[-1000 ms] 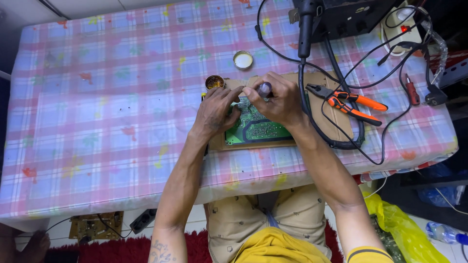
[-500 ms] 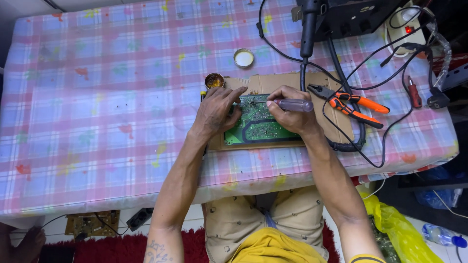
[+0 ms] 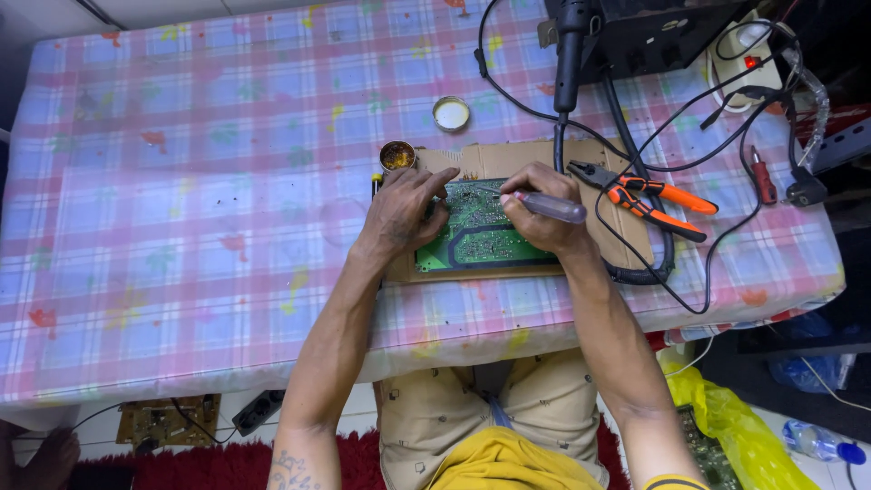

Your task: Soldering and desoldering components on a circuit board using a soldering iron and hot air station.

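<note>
— One worktop (image 3: 181, 227), under a checked cloth of pink and blue. What lies on it, biggest first?

— One black box of equipment (image 3: 653, 32) at the far edge, toward the right corner. Then one cardboard sheet (image 3: 508, 159) near the near edge, right of the middle, and one green circuit board (image 3: 481, 238) lying flat on that sheet.

— And the hands?

— Two. The left hand (image 3: 406, 210) lies on the board's left end, fingers spread and pressing down on it. The right hand (image 3: 537, 218) is closed around one tool with a clear handle (image 3: 553, 207), its working end pointing left over the board.

— Other tools?

— One pair of orange-handled pliers (image 3: 649, 198) just right of the right hand, partly on the cardboard. One black wand (image 3: 570, 50) hanging from the box, and one red-handled screwdriver (image 3: 760, 174) near the right edge among several black cables.

— Smallest things?

— Two round tins: one holding brownish paste (image 3: 396, 155) at the cardboard's far left corner, touching it, and one pale lid (image 3: 451, 113) a little farther back.
</note>
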